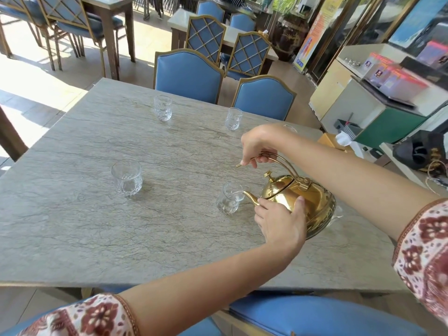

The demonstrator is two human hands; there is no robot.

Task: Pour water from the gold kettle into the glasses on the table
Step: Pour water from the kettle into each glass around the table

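The gold kettle [312, 200] is tilted to the left, its spout tip at the rim of a near glass [229, 198] that holds a little water. My right hand [259, 146] grips the kettle's arched handle from above. My left hand [281, 221] presses against the kettle's front side near the spout. Three more glasses stand on the grey stone table [97, 226]: one near left [126, 178], one far left [163, 107], one far right [233, 118]. A glass tray edge shows under the kettle.
Two blue chairs [189, 76] stand at the table's far side and two more blue seats [324, 316] at my near edge. A wooden tissue box [333, 141] sits at the table's right corner. Counters with boxes line the right side.
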